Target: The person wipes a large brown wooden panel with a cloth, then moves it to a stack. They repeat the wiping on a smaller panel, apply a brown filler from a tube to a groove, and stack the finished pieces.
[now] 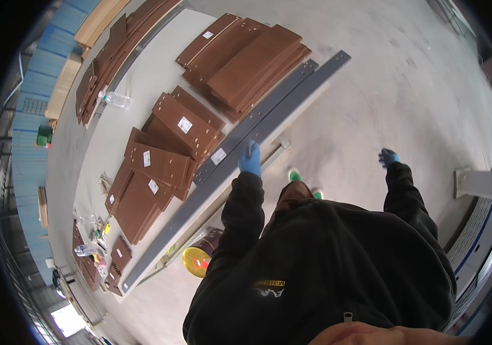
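The left hand (250,161) wore a bright blue glove. The right hand (388,156) wore a blue glove too. The sleeves (240,213) and the hooded top were black, with a small yellow mark on the front. The long rails (257,129) were dark grey with tiny dots along them. The boards (165,164) were reddish brown, and some had little white stickers. More brown boards (252,57) lay in a pile. The tabletop (142,80) was pale cream. The floor (372,86) was light grey. The shoes (295,174) were green and white. A round tin (200,256) was yellow with a red spot. A bottle (113,99) was clear.
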### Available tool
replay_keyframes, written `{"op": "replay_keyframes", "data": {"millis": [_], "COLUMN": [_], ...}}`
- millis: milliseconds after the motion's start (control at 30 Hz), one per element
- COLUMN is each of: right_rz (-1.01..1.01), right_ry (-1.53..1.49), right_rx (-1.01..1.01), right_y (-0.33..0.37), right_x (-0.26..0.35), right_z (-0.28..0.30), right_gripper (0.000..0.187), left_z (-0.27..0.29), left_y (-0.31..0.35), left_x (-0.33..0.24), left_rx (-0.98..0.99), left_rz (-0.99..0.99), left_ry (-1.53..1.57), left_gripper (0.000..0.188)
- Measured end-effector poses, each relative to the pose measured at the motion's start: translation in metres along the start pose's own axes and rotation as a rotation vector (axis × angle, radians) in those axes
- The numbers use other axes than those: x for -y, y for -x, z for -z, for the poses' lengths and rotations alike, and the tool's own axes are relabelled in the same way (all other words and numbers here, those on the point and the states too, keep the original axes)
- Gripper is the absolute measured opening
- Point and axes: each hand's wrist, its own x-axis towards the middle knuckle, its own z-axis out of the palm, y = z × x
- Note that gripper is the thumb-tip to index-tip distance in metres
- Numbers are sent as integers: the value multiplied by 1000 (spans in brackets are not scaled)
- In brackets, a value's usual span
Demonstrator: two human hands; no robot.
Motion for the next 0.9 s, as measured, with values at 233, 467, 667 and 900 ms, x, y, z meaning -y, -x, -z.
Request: {"op": "replay_keyframes", "data": {"millis": [233,467,667,900], "right_rz": [374,607,589,623], "right_ry": [68,124,3,129], "right_rx": [171,318,481,802], "right_y": [-86,-134,-186,-192], "right_x": [253,392,496,563], "right_z": [-96,-141,-221,-296], "right_gripper": [50,48,48,54], "left_z": [-42,-44,-44,-59], "left_y": [-100,-158,-199,-198], "left_x": [-57,-83,-72,-110], "left_rx": [-215,-450,-704,-652], "left_rz": [-56,61,362,333], "left_ry": [-137,-206,76,-78], "left_gripper": [62,55,69,71]}}
